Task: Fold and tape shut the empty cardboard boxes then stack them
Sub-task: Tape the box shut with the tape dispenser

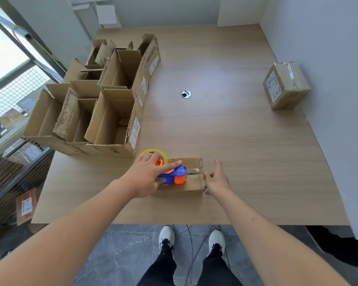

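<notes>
Where the wooden desk meets the window on the left, a cluster of about five open cardboard boxes is seen, white shipping labels on their sides too small to be read. Near the front edge, a blue and orange tape dispenser is gripped by the left hand, forefinger extended, atop one small closed box. That box's right end is touched by the right hand, fingers loosely spread. Far right, one taped box bears an unreadable label.

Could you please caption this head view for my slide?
Left hand runs blue-and-orange tape dispenser across small cardboard box; right hand steadies it.
</notes>
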